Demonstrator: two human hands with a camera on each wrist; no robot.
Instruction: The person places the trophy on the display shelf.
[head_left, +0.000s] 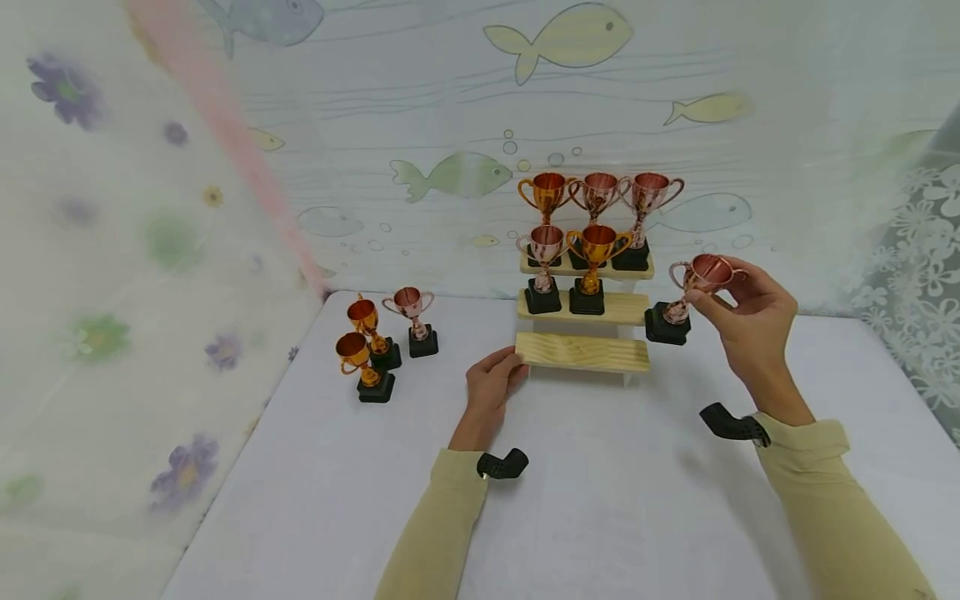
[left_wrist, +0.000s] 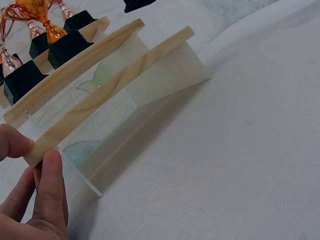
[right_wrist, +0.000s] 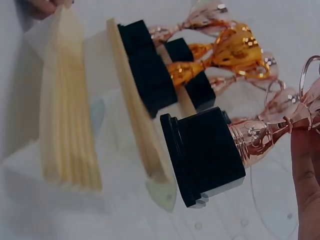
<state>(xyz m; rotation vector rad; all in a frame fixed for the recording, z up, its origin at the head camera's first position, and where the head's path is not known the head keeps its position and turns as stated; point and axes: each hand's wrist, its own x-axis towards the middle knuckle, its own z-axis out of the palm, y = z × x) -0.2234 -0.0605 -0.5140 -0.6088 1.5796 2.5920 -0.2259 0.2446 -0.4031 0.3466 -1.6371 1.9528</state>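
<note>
A rose-gold trophy cup (head_left: 677, 312) on a black base is in my right hand (head_left: 759, 321), whose thumb and fingers pinch it near the bowl. It hangs just right of the middle step of a three-step wooden stand (head_left: 581, 352). In the right wrist view the trophy's black base (right_wrist: 207, 152) is close to that step's end. My left hand (head_left: 495, 382) pinches the left end of the lowest step; the left wrist view shows thumb and fingers (left_wrist: 51, 182) on that corner. Rose-gold and gold trophies (head_left: 598, 246) stand on the top and middle steps.
On the white table (head_left: 585, 500), left of the stand, stand two gold trophies (head_left: 372, 385) and a rose-gold trophy (head_left: 422, 329). Behind the stand hangs a fish-print curtain (head_left: 450, 100). White lace (head_left: 915, 250) hangs at the right.
</note>
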